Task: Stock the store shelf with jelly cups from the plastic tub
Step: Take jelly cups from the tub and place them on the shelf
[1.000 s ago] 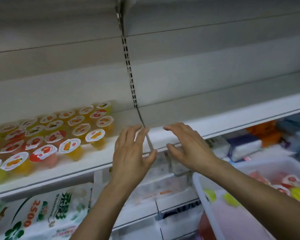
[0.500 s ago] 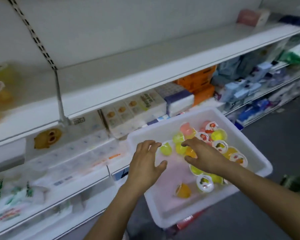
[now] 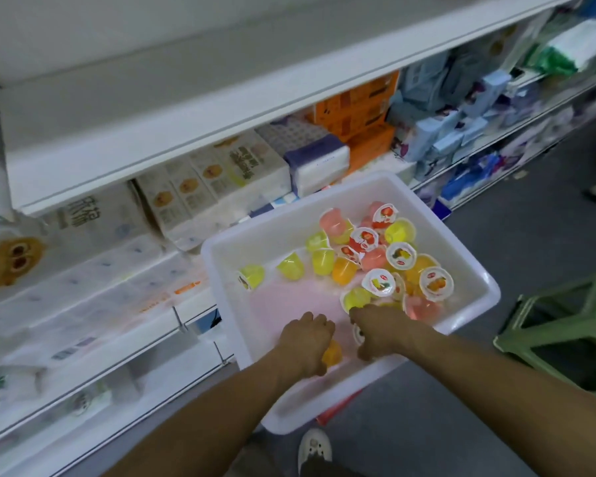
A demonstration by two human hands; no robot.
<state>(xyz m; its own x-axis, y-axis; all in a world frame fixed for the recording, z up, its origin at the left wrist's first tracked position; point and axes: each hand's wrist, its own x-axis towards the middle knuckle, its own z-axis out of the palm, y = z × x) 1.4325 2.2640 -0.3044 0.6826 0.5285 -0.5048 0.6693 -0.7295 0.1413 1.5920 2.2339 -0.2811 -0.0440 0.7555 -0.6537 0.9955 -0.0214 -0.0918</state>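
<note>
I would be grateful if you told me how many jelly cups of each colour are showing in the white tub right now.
Yellow jelly cups: 9
Orange jelly cups: 4
Pink or red jelly cups: 6
Total: 19 that can be told apart; the pile overlaps, so more may be hidden.

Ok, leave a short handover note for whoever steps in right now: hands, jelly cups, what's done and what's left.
Left hand: down in the white tub, fingers curled over an orange jelly cup.
Right hand: also in the tub, on a cup mostly hidden beneath it.
Loose jelly cups: piled toward the tub's far right.
Done: nothing shelved in this view; upper shelf bare here.
Left: lift cups, shelve them, repeat.
</note>
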